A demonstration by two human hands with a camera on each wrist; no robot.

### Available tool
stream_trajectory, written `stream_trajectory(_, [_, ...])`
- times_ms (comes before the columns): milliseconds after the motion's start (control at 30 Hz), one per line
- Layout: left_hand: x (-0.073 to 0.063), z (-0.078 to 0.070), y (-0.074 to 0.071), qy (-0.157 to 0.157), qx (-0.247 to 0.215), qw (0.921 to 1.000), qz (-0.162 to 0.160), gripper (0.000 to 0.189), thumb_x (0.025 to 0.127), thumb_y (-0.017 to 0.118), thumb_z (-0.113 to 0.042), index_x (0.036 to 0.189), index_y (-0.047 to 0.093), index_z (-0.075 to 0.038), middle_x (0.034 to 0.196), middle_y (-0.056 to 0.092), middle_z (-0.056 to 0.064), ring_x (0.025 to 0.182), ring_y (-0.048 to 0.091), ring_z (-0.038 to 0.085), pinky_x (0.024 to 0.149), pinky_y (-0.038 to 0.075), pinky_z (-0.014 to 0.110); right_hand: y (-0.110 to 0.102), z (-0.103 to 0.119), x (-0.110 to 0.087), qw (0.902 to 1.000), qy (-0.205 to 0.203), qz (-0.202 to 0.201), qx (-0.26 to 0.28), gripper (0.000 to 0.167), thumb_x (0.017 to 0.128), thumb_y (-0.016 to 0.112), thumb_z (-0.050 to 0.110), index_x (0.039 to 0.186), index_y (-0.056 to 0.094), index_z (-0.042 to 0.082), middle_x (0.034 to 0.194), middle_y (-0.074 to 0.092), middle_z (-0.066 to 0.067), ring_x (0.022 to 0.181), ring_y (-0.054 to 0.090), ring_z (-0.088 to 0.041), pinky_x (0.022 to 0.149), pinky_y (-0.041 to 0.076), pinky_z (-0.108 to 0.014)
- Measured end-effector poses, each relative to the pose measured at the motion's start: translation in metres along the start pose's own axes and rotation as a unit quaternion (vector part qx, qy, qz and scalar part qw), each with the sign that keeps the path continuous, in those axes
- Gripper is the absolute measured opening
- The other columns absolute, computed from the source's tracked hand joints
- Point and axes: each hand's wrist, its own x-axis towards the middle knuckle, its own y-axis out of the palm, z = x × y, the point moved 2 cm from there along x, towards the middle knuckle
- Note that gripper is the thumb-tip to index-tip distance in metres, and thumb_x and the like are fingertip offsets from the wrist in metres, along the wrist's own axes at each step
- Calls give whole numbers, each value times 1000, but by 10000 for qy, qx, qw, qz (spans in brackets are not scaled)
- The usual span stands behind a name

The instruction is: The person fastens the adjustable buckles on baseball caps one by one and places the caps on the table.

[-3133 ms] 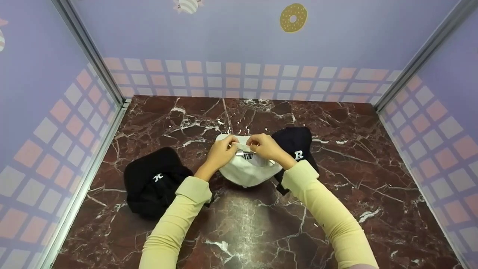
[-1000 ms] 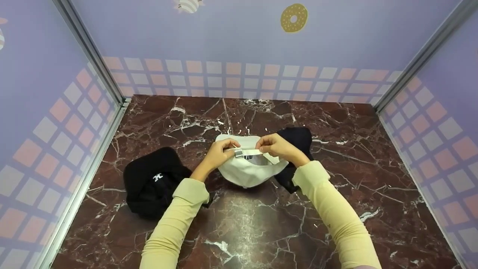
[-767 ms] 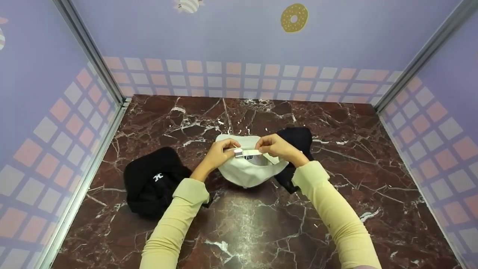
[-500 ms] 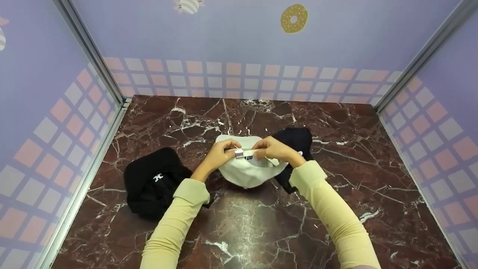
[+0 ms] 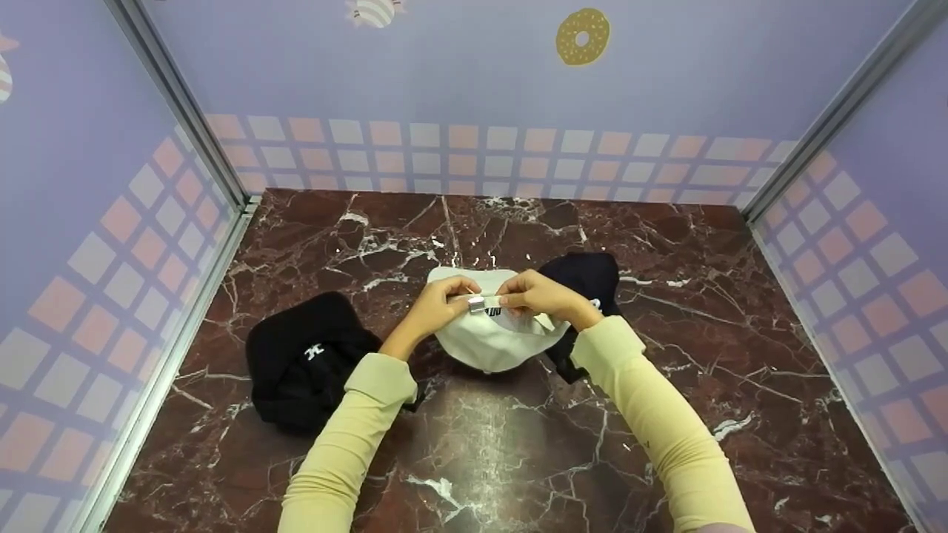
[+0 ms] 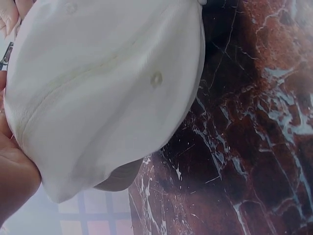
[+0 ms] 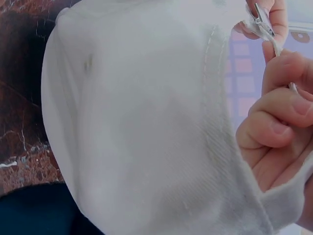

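Observation:
A white baseball cap [image 5: 492, 349] sits on the table with its back opening and strap facing up. My left hand [image 5: 438, 306] pinches the back edge of the cap beside the metal buckle [image 5: 477, 304]. Just right of the buckle, my right hand [image 5: 544, 296] pinches the white strap [image 5: 492, 301] between thumb and forefinger. In the right wrist view, the buckle [image 7: 264, 20] shows close to my fingertips and the other fingers are curled. The left wrist view shows mostly the cap's crown [image 6: 107, 98]; only part of my left hand [image 6: 17, 171] appears there.
A black cap [image 5: 311, 363] with a white emblem lies to the left. Behind my right hand is a dark navy cap [image 5: 592, 274], partly covered by the white cap and my wrist. Patterned walls [image 5: 459, 81] enclose the marbled table [image 5: 666, 400] on three sides.
My right hand first drew away to the right, stretching the strap, then came back left and now pinches close to the buckle. My left hand has stayed nearly still over the last second.

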Motion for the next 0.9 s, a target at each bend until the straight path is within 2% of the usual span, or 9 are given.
stream_trajectory(100, [0,0,0,26,-13,10000,8,20,75,52,9,94,58,13,87,60,30,83,56,40,74,44,31,0,-1,0,9997,52,108,219,22,88,47,5,92,53,-16,52,45,5,40,29,-3,39,22,-19])
stream_trajectory(267, [1,1,0,12,3,10000,-14,21,75,50,11,93,58,11,87,61,28,80,57,37,72,43,27,-1,-3,1,9991,114,199,350,13,88,48,6,84,56,-4,51,44,5,38,29,-5,39,22,-20])
stream_trajectory(433, [1,2,1,25,19,10000,-41,21,75,49,11,94,59,10,88,62,25,80,56,25,74,44,27,0,-4,2,9976,222,295,593,23,89,46,6,92,49,-16,50,41,4,38,27,-6,39,22,-22])
stream_trajectory(533, [2,4,1,73,26,10000,-42,20,75,50,11,93,58,10,87,61,26,78,56,26,72,44,24,2,-2,1,9968,280,282,697,18,89,45,5,90,52,-12,49,38,4,38,27,-5,40,21,-22])
stream_trajectory(600, [4,11,2,76,-14,10000,-50,20,75,50,11,93,58,10,85,60,27,78,56,30,69,43,22,5,4,-2,9967,272,218,731,15,88,46,4,89,54,-8,48,36,4,38,26,-5,41,21,-22])
stream_trajectory(700, [8,25,4,54,-18,9999,-108,20,75,51,10,93,59,8,83,61,25,76,56,28,67,41,19,9,12,-6,9974,234,67,679,16,87,48,5,91,56,-9,46,34,5,37,26,-4,40,21,-20])
stream_trajectory(767, [11,33,5,58,29,9999,-149,20,75,52,9,93,60,6,82,61,22,73,56,22,67,41,19,11,16,-8,9979,197,-41,615,18,87,50,6,92,57,-10,45,33,6,37,26,-3,39,21,-19])
stream_trajectory(900, [12,38,6,89,70,9998,-174,19,74,53,7,92,61,4,80,62,18,70,53,9,68,44,20,14,18,-8,9979,242,-150,589,24,86,50,6,96,53,-16,43,32,8,36,25,-3,39,21,-19])
